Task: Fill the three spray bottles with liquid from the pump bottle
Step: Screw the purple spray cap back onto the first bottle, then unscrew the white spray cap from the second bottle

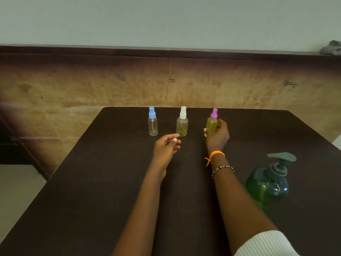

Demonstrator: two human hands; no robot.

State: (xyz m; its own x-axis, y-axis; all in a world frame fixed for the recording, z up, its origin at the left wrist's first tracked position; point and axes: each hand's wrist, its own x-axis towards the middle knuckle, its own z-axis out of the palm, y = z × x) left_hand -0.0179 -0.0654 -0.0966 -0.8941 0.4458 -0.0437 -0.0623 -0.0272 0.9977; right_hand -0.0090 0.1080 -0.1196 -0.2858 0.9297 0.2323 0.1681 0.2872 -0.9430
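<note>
Purple-capped clear plastic spray bottle (212,124) of yellow-green liquid stood upright at the far right, gripped by the right hand (217,134); the left hand (167,145) hung loosely curled, empty, nearer the white-capped bottle (182,126).

A dark brown table (103,191) carries four bottles. Along its far edge stand three small spray bottles in a row: one with a blue cap (153,121) at 11 o'clock, looking clear inside; one with a white cap (182,121) at 12 o'clock, pale yellow; one with a purple cap (212,122) at 1 o'clock, fuller and yellow-green. A green pump bottle (268,183) stands at 4 o'clock, well apart from them.
</note>
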